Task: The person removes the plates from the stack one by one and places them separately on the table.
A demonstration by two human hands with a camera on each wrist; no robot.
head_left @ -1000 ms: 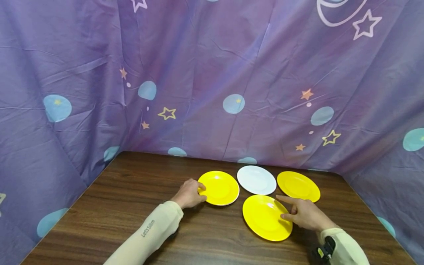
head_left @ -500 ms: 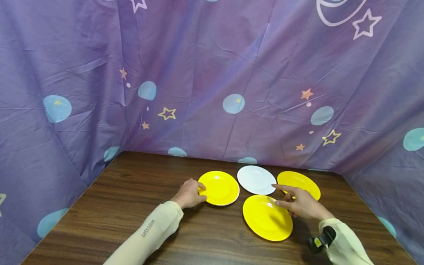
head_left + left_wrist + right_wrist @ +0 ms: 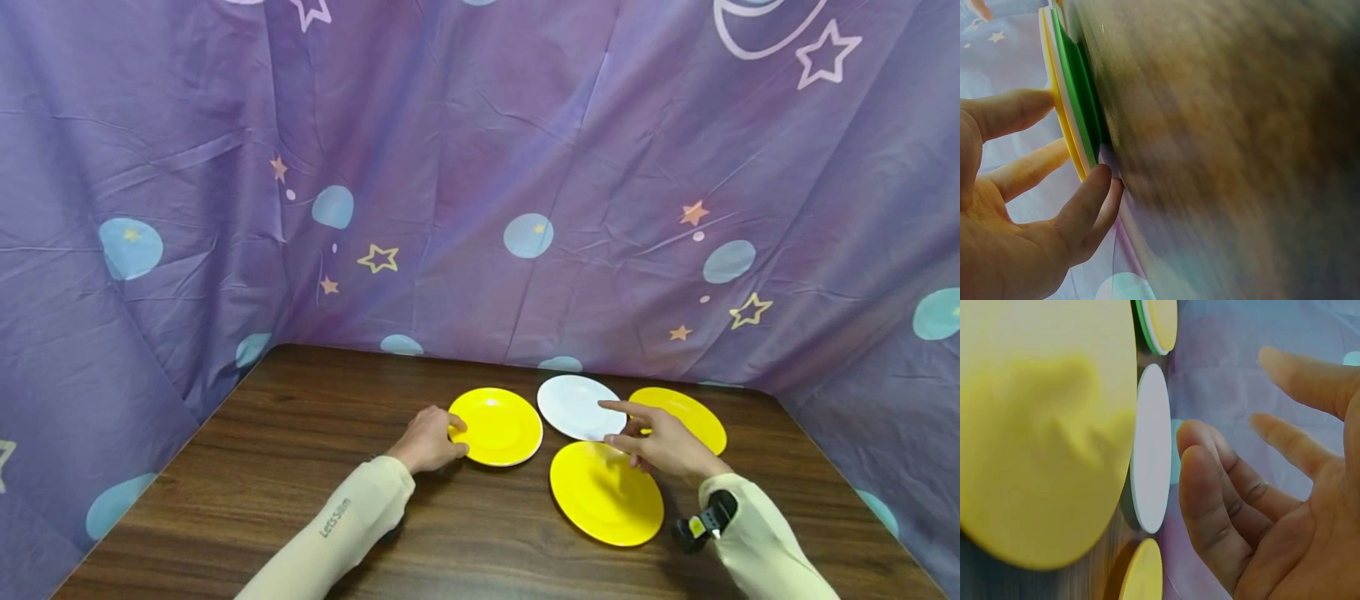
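My left hand (image 3: 431, 440) touches the left rim of a stack of plates with its fingertips. The top one is a yellow plate (image 3: 497, 427); the left wrist view shows a green plate (image 3: 1079, 90) beneath it, with a pale rim between them. Over the back of the near yellow plate (image 3: 600, 504) hovers my right hand (image 3: 670, 446), holding nothing. Its forefinger reaches above the white plate (image 3: 573, 404). From the right wrist view, the hand is apart from the plates. A further yellow plate (image 3: 688, 412), partly covered by this hand, lies at the far right.
All the plates rest on a dark wood-grain table (image 3: 315, 450). Around the back and sides hangs a purple curtain (image 3: 442, 183) printed with stars and circles. A black device (image 3: 705, 521) is strapped to the right wrist.
My right hand has moved leftward and away from me, from the near yellow plate's right edge to above its back and the white plate. The left hand and plates have stayed put.
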